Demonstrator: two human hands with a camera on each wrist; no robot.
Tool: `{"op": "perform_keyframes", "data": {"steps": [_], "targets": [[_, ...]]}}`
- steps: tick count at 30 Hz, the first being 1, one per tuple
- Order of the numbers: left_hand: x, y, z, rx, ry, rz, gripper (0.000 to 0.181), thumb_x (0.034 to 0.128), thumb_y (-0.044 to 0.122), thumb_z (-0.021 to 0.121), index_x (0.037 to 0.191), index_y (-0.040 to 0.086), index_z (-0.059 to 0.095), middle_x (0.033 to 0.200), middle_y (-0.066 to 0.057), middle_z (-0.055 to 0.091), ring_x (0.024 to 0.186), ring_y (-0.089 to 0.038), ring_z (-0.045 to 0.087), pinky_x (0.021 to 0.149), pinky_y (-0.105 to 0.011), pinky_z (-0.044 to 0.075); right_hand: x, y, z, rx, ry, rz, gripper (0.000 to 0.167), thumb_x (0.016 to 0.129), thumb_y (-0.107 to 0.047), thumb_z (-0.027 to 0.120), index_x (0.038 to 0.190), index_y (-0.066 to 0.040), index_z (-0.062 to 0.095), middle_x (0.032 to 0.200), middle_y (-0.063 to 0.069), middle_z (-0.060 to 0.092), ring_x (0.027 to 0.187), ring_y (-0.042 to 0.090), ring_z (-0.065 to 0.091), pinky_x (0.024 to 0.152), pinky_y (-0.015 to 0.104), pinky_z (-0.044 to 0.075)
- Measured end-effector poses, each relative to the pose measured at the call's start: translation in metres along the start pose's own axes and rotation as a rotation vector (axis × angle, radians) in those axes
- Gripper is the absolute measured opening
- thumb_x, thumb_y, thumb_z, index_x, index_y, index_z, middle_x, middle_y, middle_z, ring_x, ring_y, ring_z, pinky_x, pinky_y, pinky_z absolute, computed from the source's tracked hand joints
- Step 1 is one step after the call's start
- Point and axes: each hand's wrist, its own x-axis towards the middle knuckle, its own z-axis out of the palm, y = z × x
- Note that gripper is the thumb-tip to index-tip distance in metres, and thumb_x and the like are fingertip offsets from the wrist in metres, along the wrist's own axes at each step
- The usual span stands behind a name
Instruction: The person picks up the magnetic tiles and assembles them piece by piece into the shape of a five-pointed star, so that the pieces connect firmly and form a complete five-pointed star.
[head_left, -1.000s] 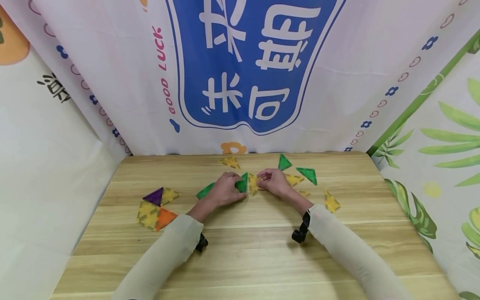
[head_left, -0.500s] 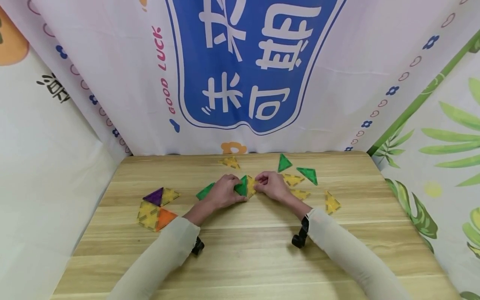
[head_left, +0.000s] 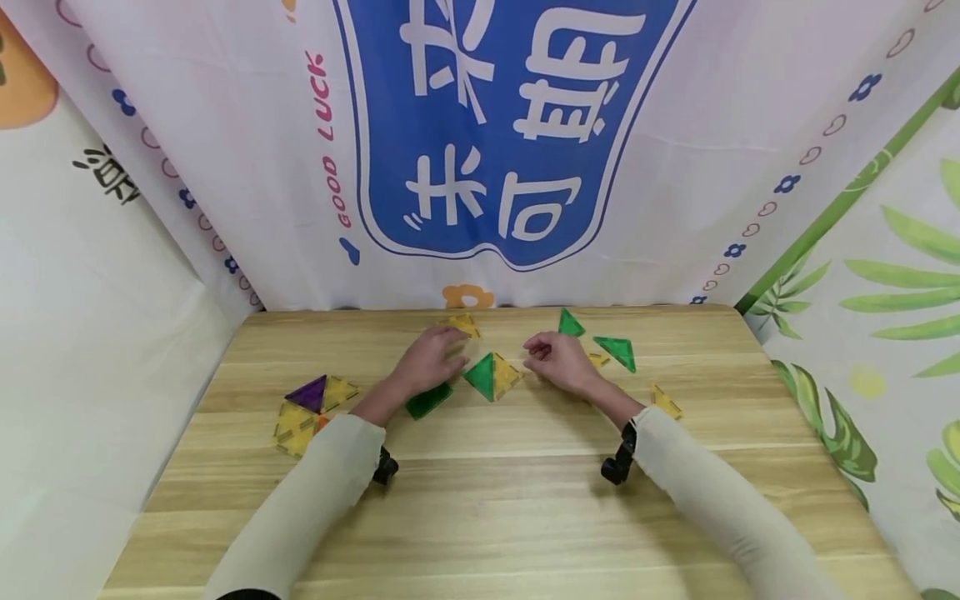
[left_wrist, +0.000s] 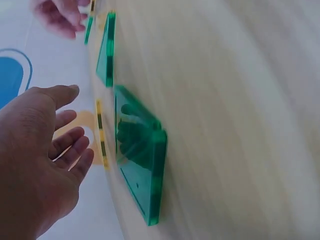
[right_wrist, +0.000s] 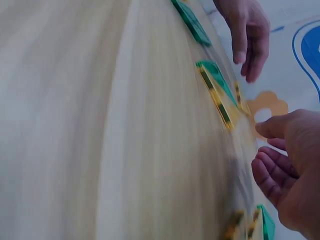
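A green triangle tile [head_left: 481, 377] and a yellow one [head_left: 505, 375] lie edge to edge on the wooden table [head_left: 480, 517]. My left hand [head_left: 430, 360] hovers left of the pair with loosely bent fingers and holds nothing; below it lies another green piece [head_left: 429, 401], seen large beside the hand [left_wrist: 45, 155] in the left wrist view. To the right of the pair my right hand [head_left: 562, 362] is raised, its fingers relaxed and empty, as the right wrist view also shows [right_wrist: 285, 165]. It partly covers yellow tiles behind it.
On the left lie a purple triangle [head_left: 308, 392] and several yellow tiles [head_left: 297, 422], an orange one partly under the sleeve. A yellow tile [head_left: 465, 324] is at the back edge. Green triangles [head_left: 570, 323] [head_left: 617, 351] and a yellow one [head_left: 665, 401] lie at the right.
Both hands have let go of the joined green and yellow tiles and moved apart, the left one to the left and back, the right one to the right. The green piece below the left hand has shifted nearer.
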Motion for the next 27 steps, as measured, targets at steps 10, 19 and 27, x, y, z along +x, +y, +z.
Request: {"op": "perform_keyframes", "data": {"steps": [10,19,27], "targets": [[0.009,-0.023,-0.014,-0.063,-0.003,-0.005,0.047,0.1023,0.011,0.069,0.145,-0.006,0.059,0.150,-0.022,0.058,0.141,-0.040,0.052,0.118,-0.053,0.043,0.008,0.021,-0.028,-0.024,0.023,-0.039,0.029,0.095,-0.007,0.078,0.122,0.006,0.074,0.117,0.021,0.073,0.098,0.033,0.071,0.082,0.043,0.062],[0.024,-0.027,-0.003,-0.040,-0.096,0.004,0.051,0.1023,0.008,0.063,0.151,-0.006,0.052,0.160,-0.026,0.046,0.150,-0.043,0.042,0.124,-0.054,0.035,0.018,0.048,-0.052,-0.174,0.046,0.017,0.042,0.092,-0.012,0.083,0.129,0.005,0.071,0.142,0.029,0.060,0.127,0.047,0.059,0.097,0.056,0.058],[0.033,-0.025,0.001,0.007,-0.151,-0.054,0.052,0.1041,0.009,0.058,0.154,-0.003,0.050,0.165,-0.026,0.038,0.153,-0.043,0.036,0.126,-0.054,0.031,0.023,0.060,-0.055,-0.238,0.024,0.041,0.051,0.091,-0.018,0.084,0.133,0.006,0.069,0.144,0.029,0.060,0.127,0.047,0.058,0.100,0.057,0.055]]}}
